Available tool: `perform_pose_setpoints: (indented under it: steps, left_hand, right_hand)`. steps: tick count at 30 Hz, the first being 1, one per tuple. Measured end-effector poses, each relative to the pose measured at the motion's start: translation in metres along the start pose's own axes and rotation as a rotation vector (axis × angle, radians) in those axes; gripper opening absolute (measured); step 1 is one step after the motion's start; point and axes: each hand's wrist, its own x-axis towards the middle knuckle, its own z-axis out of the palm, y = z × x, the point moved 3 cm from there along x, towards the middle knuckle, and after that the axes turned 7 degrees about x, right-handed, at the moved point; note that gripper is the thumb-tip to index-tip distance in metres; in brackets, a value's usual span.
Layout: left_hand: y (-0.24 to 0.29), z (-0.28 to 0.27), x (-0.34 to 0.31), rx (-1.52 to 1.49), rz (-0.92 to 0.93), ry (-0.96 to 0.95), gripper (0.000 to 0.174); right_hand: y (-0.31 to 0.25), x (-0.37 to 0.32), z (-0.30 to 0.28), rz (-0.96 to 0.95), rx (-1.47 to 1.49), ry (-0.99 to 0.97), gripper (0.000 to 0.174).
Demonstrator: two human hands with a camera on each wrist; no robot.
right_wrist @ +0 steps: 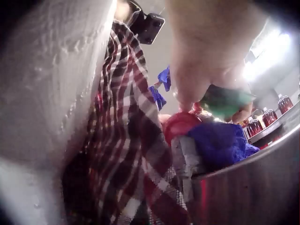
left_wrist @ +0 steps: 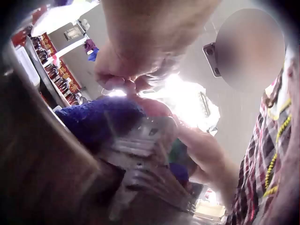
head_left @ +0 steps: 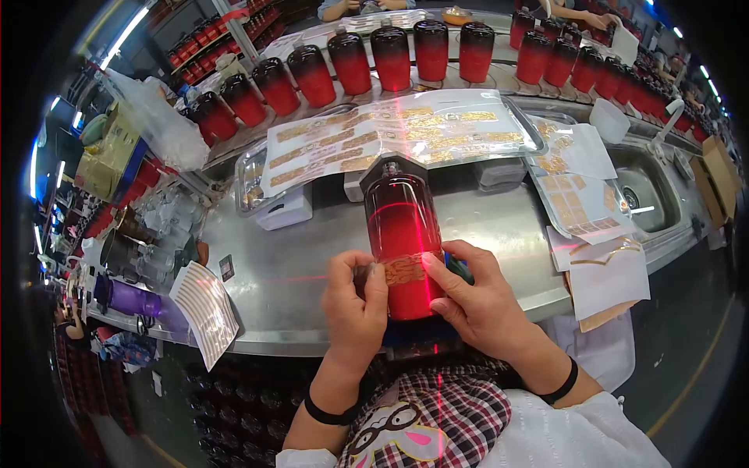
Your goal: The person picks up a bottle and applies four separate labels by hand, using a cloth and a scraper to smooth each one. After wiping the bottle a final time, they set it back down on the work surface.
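A red bottle with a dark shoulder lies tilted before me, its neck pointing away. A gold patterned decal strip wraps across its lower part. My left hand pinches the strip's left end between thumb and index finger. On the other side, my right hand touches strip and bottle with its index finger and thumb. Its other fingers hold a smooth green piece, partly hidden. Blue cloth lies under the bottle on a metal support. Red laser lines fall on the bottle.
A tray of gold decal sheets stands behind the bottle. Beyond it, several red-black bottles line a curved ledge. Decal papers and a sink are at right. A striped sheet overhangs the steel table's left edge.
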Motion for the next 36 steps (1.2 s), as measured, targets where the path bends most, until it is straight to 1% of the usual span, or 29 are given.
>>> perform_pose_setpoints:
  steps: [1,4,7,8,10,13,14,17,18,21,24,26,27,29,30,32,33,34,35,36]
  left_hand:
    - [-0.003,0.001,-0.001,0.004,0.024,0.017,0.011]
    - [-0.006,0.000,-0.003,0.008,-0.024,0.007,0.011]
    - [-0.019,-0.004,-0.009,0.070,-0.021,0.125,0.022]
    - [-0.011,-0.005,-0.011,0.193,0.143,0.086,0.029]
    - [0.021,-0.008,-0.017,0.433,0.458,-0.002,0.042]
    - [0.025,0.003,-0.027,0.518,0.457,-0.103,0.059]
    - [0.019,0.001,-0.030,0.563,0.454,-0.092,0.068]
    - [0.012,-0.001,-0.032,0.494,0.396,-0.085,0.075]
    - [0.011,-0.001,-0.032,0.515,0.399,-0.113,0.084]
    - [0.001,0.002,-0.032,0.304,0.346,-0.141,0.089]
    - [-0.009,-0.001,-0.040,0.163,0.201,-0.180,0.093]
    - [-0.015,-0.003,-0.042,0.111,0.161,-0.195,0.089]
    - [-0.014,-0.003,-0.041,0.084,0.136,-0.200,0.087]
    - [-0.001,-0.006,-0.036,0.266,0.337,-0.159,0.082]
    - [0.006,-0.006,-0.034,0.356,0.438,-0.137,0.079]
    - [0.012,-0.003,-0.036,0.517,0.509,-0.158,0.074]
    - [0.014,0.000,-0.038,0.598,0.545,-0.169,0.071]
    - [0.013,0.001,-0.038,0.565,0.550,-0.120,0.066]
    - [0.011,0.002,-0.038,0.564,0.555,-0.106,0.065]
    - [0.009,0.003,-0.040,0.562,0.559,-0.092,0.064]
  right_hand:
    - [0.000,-0.001,0.000,0.005,0.006,0.000,0.057]
    - [0.001,-0.001,0.001,0.011,0.015,0.000,0.057]
    - [0.001,-0.001,0.000,0.010,0.017,-0.011,0.057]
    - [0.001,0.000,0.000,0.010,0.014,-0.013,0.057]
    - [0.002,0.000,0.000,0.007,0.008,-0.010,0.056]
    - [0.001,0.000,0.000,0.003,0.005,-0.033,0.056]
    - [0.001,0.001,-0.001,0.007,0.003,-0.030,0.056]
    - [0.004,-0.003,-0.001,0.004,0.059,-0.018,0.059]
    - [0.006,-0.003,0.000,0.014,0.071,-0.003,0.060]
    - [0.009,-0.008,0.001,0.030,0.098,0.025,0.062]
    - [0.009,-0.008,-0.001,0.004,0.090,0.024,0.063]
    - [0.009,-0.008,-0.001,-0.008,0.074,0.013,0.064]
    - [0.008,-0.008,-0.003,-0.008,0.076,0.034,0.061]
    - [0.009,-0.008,-0.005,-0.012,0.082,0.072,0.055]
    - [0.011,-0.007,-0.008,-0.016,0.100,0.125,0.050]
    - [0.018,-0.003,-0.014,-0.020,0.137,0.227,0.040]
    - [0.014,0.005,-0.020,-0.002,0.139,0.160,0.036]
    - [0.006,0.017,-0.031,0.016,0.139,0.095,0.031]
    - [0.001,0.030,-0.038,0.036,0.139,0.033,0.027]
    - [0.000,0.043,-0.039,-0.029,0.145,-0.033,0.023]
